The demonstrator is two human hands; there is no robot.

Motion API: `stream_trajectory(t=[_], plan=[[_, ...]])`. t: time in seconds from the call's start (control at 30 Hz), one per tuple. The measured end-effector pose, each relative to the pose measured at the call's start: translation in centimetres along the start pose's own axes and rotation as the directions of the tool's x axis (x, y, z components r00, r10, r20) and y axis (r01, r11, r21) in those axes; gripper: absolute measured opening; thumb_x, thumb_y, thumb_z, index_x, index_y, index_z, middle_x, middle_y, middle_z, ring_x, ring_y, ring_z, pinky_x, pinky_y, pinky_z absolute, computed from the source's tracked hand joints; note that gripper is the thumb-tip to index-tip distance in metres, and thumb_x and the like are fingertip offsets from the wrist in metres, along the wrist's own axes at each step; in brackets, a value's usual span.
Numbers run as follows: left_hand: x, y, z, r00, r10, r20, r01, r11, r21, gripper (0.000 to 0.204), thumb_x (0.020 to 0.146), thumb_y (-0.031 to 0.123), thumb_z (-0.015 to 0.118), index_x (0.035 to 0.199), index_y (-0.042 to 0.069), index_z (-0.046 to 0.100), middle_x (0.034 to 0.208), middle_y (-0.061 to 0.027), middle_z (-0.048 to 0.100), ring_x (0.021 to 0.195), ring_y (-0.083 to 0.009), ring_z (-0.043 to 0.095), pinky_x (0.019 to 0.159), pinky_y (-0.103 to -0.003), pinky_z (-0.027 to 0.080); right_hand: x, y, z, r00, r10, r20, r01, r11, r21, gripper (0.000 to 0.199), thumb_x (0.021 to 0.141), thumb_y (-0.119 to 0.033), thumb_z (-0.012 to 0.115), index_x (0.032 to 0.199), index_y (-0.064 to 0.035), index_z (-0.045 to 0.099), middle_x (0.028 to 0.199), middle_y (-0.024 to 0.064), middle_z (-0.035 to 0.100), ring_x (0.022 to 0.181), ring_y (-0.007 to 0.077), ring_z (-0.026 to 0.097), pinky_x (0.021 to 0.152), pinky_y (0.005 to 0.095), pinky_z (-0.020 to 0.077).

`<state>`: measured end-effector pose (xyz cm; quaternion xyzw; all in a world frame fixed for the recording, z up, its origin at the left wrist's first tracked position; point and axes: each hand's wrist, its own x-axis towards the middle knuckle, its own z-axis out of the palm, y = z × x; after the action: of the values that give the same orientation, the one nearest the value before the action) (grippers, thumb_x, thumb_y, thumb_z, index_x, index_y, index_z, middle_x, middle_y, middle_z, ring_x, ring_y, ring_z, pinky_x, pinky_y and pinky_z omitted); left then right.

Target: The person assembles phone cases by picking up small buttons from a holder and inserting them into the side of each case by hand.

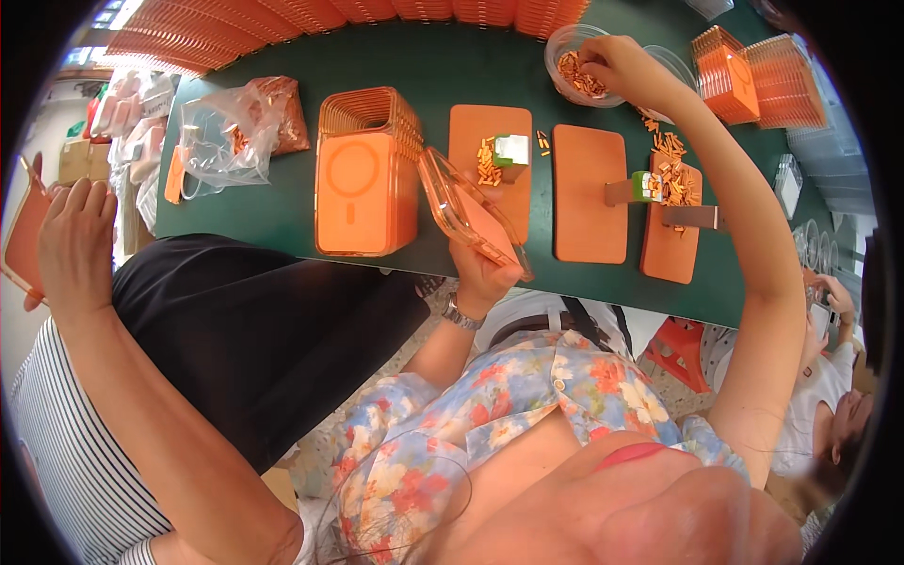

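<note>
My left hand [482, 281] curls round one end of an orange phone case [474, 215], holding it tilted. My right hand [617, 66] dips into a clear bowl [555, 79] of small orange pieces [575, 77], fingertips bunched; I cannot tell whether they grip one. Stacked cases [363, 193] stand left of my left hand.
</note>
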<state>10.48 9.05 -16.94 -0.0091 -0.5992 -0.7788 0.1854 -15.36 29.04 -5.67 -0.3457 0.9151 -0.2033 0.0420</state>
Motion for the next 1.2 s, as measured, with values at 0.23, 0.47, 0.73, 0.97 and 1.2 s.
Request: stream_trajectory(t=[0.23, 0.47, 0.73, 0.97, 1.2], plan=[[0.8, 0.3, -0.1, 0.997, -0.002, 0.072, 0.006, 0.998, -0.063, 0.115, 0.065, 0.061, 0.079, 0.143, -0.002, 0.024, 0.133, -0.0125, 0.042, 0.123, -0.0227, 0.043, 0.103, -0.038, 0.036, -3.9, -10.3, -2.7, 0.991, -0.010, -0.133, 0.078, 0.851, 0.519, 0.015, 0.086, -0.013, 0.062, 0.091, 0.0008, 0.063, 0.075, 0.0055, 0.063, 0.071, 0.0131, 0.061, 0.065, 0.0291, 0.0473], [4.0, 1.8, 1.1, 0.989, 0.035, 0.145, 0.002, 0.968, -0.250, 0.116, 0.063, 0.060, 0.081, 0.144, -0.001, 0.023, 0.136, -0.0132, 0.039, 0.126, -0.0235, 0.041, 0.105, -0.038, 0.035, -6.3, -13.6, 1.7, 0.989, 0.113, -0.090, -0.031, 0.774, 0.633, 0.018, 0.090, -0.012, 0.060, 0.095, 0.0043, 0.061, 0.081, 0.0080, 0.064, 0.071, 0.0115, 0.058, 0.066, 0.0258, 0.0458], [7.4, 1.8, 2.5, 0.974, 0.155, 0.167, -0.072, 0.905, -0.420, 0.118, 0.062, 0.058, 0.082, 0.145, 0.000, 0.022, 0.140, -0.0140, 0.037, 0.129, -0.0245, 0.039, 0.108, -0.039, 0.034, -4.6, -14.1, 1.9, 0.972, 0.138, -0.191, -0.007, 0.829, 0.559, 0.018, 0.087, -0.011, 0.061, 0.098, 0.0031, 0.064, 0.080, 0.0089, 0.061, 0.070, 0.0183, 0.060, 0.066, 0.0286, 0.0468], [6.3, 4.4, 1.5, 0.934, 0.205, 0.294, -0.154, 0.970, -0.186, 0.136, 0.055, 0.084, 0.066, 0.149, 0.003, 0.011, 0.149, -0.0202, 0.026, 0.136, -0.0316, 0.031, 0.111, -0.046, 0.031, -6.6, -16.3, 1.5, 0.989, 0.061, -0.133, -0.004, 0.920, 0.392, 0.019, 0.091, -0.006, 0.061, 0.106, 0.0043, 0.063, 0.086, 0.0034, 0.060, 0.080, 0.0101, 0.057, 0.071, 0.0232, 0.0456], [6.5, 4.3, 2.2, 0.929, 0.237, 0.284, -0.176, 0.958, -0.227, 0.136, 0.050, 0.078, 0.074, 0.148, 0.003, 0.016, 0.146, -0.0236, 0.030, 0.134, -0.0333, 0.034, 0.108, -0.045, 0.034, -7.5, -15.1, 2.3, 0.960, 0.219, -0.174, -0.072, 0.795, 0.602, 0.017, 0.088, -0.009, 0.063, 0.100, 0.0025, 0.065, 0.083, 0.0069, 0.065, 0.075, 0.0133, 0.062, 0.069, 0.0254, 0.0482]])
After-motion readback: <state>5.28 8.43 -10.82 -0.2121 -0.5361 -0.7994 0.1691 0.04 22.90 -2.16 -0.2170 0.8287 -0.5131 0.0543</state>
